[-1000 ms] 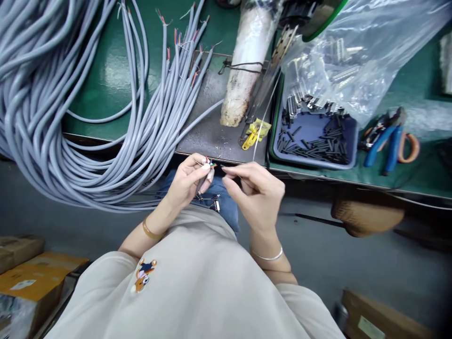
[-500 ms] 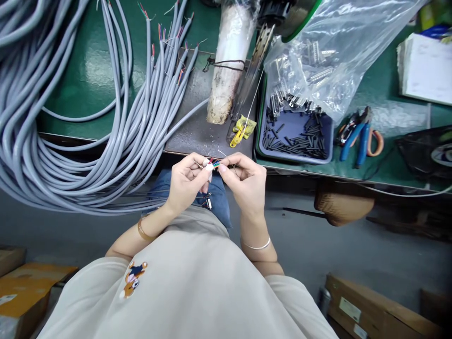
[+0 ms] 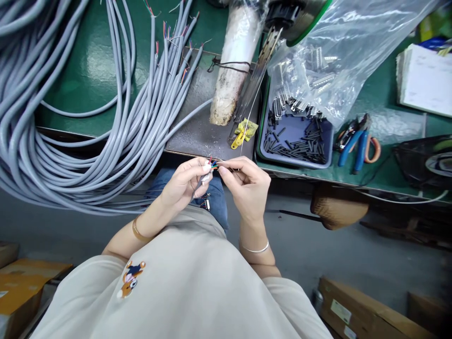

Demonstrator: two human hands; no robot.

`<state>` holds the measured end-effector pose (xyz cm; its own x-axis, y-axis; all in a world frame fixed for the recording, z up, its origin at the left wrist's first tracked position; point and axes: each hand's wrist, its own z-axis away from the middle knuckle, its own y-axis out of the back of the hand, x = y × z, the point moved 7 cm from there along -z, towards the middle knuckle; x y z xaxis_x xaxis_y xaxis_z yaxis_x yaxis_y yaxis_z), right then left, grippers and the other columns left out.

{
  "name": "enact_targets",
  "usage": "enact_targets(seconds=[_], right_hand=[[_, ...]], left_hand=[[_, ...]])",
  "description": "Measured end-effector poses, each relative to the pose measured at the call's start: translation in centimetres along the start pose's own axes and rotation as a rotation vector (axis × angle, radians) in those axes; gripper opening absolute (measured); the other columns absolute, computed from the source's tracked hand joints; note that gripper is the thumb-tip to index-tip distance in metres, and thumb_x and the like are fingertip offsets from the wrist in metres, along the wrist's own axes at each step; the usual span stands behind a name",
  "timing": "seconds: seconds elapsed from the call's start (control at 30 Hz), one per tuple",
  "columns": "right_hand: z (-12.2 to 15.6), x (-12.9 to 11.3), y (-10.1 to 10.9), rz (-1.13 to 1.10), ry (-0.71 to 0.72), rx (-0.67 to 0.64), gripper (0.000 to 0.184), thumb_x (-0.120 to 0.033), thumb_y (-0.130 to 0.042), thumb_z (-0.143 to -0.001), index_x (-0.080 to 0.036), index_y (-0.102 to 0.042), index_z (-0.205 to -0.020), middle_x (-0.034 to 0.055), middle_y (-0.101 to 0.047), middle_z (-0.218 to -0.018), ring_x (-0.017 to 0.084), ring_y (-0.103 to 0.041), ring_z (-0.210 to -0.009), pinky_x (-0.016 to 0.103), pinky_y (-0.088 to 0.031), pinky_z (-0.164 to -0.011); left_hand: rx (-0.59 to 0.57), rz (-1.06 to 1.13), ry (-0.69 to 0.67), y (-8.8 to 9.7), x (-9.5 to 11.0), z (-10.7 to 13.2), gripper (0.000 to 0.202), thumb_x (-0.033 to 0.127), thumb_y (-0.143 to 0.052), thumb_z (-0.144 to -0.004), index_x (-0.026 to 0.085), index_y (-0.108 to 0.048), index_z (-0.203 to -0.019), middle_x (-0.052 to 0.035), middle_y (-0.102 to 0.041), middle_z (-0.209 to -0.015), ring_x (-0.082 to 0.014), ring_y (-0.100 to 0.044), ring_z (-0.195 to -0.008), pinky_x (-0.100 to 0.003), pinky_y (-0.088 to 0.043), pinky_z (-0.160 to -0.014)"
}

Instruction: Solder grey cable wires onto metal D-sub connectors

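- While I follow the hands from a distance through the head camera, the left hand (image 3: 181, 183) holds the grey cable end (image 3: 198, 185) at the near edge of the desk (image 3: 92, 52), thumb and fingers pinching it just below its coloured wires (image 3: 214, 165).
- What I notice most is the right hand (image 3: 249, 181): a second ago it was apart, to the right, and now its thumb and forefinger are pressed together at the wire tips. I cannot tell which strand they pinch.
- To me, that change means both hands now share one cable end, the left steadying while the right handles fine strands.
- Nearer than the hands, I see a small connector (image 3: 207, 203) over the person's lap.
- On the far left, a mass of grey cables (image 3: 141, 128) spreads across the desk, many with bared ends.
- Right of the hands, I see a tray (image 3: 296, 163) of black tubes (image 3: 310, 148) under a clear bag (image 3: 353, 56); blue-handled pliers (image 3: 360, 153) lie farther right, untouched.
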<state>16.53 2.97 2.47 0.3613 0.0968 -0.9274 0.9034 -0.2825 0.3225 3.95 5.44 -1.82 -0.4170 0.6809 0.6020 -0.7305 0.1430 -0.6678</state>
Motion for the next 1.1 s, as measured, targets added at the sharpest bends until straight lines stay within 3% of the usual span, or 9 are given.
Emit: enact_targets(seconds=[0.4,0.53,0.6,0.7,0.8,0.87,0.93,1.0,1.1], right_hand=[[0.3,-0.6,0.1,0.047,0.08,-0.028,0.007,-0.025,-0.07,-0.09,-0.022,-0.075,-0.086,0.0007,-0.069,-0.081,0.008,-0.043,-0.054,0.026,-0.03,-0.049],[0.3,0.0,-0.3,-0.045,0.017,-0.084,0.01,-0.026,-0.069,-0.09,-0.02,-0.07,-0.081,-0.0022,-0.063,-0.079,0.005,-0.032,-0.049,0.026,-0.025,-0.046],[0.3,0.6,-0.5,-0.129,-0.043,-0.111,0.015,-0.03,-0.069,-0.089,-0.02,-0.065,-0.078,-0.0031,-0.06,-0.076,0.005,-0.034,-0.048,0.025,-0.026,-0.045],[-0.1,0.9,0.9,-0.268,-0.032,0.015,0.018,-0.035,-0.065,-0.09,-0.022,-0.062,-0.079,-0.0051,-0.054,-0.063,0.007,-0.042,-0.047,0.023,-0.03,-0.045],[-0.1,0.2,3.4,-0.338,0.102,0.238,0.013,-0.036,-0.061,-0.093,-0.024,-0.061,-0.087,-0.0095,-0.041,-0.05,0.007,-0.036,-0.038,0.023,-0.026,-0.041],[0.0,-0.3,4.5,-0.288,0.139,0.282,0.012,-0.035,-0.064,-0.092,-0.025,-0.061,-0.098,-0.0097,-0.046,-0.051,0.008,-0.037,-0.036,0.023,-0.028,-0.039],[0.2,-0.8,4.4,-0.184,0.093,0.173,0.02,-0.033,-0.067,-0.093,-0.026,-0.061,-0.11,-0.0067,-0.061,-0.06,0.009,-0.048,-0.04,0.024,-0.039,-0.042],[0.6,-1.4,3.8,-0.066,0.053,-0.017,0.019,-0.03,-0.067,-0.094,-0.026,-0.063,-0.112,-0.0027,-0.072,-0.072,0.012,-0.062,-0.05,0.026,-0.052,-0.052],[1.1,-3.0,3.9,0.121,0.141,-0.214,0.002,-0.025,-0.071,-0.092,-0.024,-0.069,-0.091,-0.0016,-0.076,-0.075,0.014,-0.072,-0.063,0.026,-0.057,-0.059]], left_hand=[[0.03,-0.007,-0.01,0.4,-0.6,-0.3,0.028,0.027,-0.081,-0.066,0.016,-0.056,-0.071,0.0069,-0.055,-0.05,-0.0031,-0.038,-0.032,-0.015,-0.027,-0.032],[0.04,-0.064,-0.07,0.2,-0.3,-0.1,0.029,0.03,-0.082,-0.066,0.016,-0.057,-0.068,0.0069,-0.053,-0.049,-0.0027,-0.037,-0.033,-0.015,-0.025,-0.033],[0.042,-0.113,-0.135,0.2,-0.1,0.1,0.03,0.031,-0.085,-0.066,0.016,-0.058,-0.069,0.007,-0.052,-0.05,-0.0025,-0.036,-0.035,-0.015,-0.025,-0.034],[0.065,-0.195,-0.242,0.7,0.2,0.3,0.028,0.032,-0.085,-0.07,0.016,-0.062,-0.072,0.0059,-0.053,-0.052,-0.0031,-0.039,-0.04,-0.015,-0.027,-0.038],[0.079,-0.237,-0.303,1.2,0.5,0.4,0.023,0.033,-0.082,-0.076,0.017,-0.065,-0.074,0.0042,-0.055,-0.055,-0.0045,-0.042,-0.043,-0.016,-0.03,-0.04],[0.077,-0.232,-0.31,1.4,0.5,0.3,0.023,0.032,-0.082,-0.075,0.017,-0.065,-0.073,0.0038,-0.055,-0.055,-0.0049,-0.042,-0.044,-0.016,-0.029,-0.041],[0.083,-0.215,-0.299,1.5,0.5,0.2,0.023,0.031,-0.083,-0.073,0.017,-0.065,-0.071,0.0043,-0.052,-0.054,-0.0044,-0.039,-0.043,-0.016,-0.026,-0.04],[0.097,-0.2,-0.279,1.6,0.6,0.2,0.023,0.029,-0.083,-0.069,0.016,-0.064,-0.068,0.0051,-0.048,-0.052,-0.0034,-0.034,-0.043,-0.015,-0.023,-0.04],[0.095,-0.185,-0.256,1.6,1.3,0.4,0.023,0.027,-0.083,-0.063,0.016,-0.062,-0.062,0.0061,-0.043,-0.051,-0.0023,-0.029,-0.042,-0.016,-0.02,-0.041]])
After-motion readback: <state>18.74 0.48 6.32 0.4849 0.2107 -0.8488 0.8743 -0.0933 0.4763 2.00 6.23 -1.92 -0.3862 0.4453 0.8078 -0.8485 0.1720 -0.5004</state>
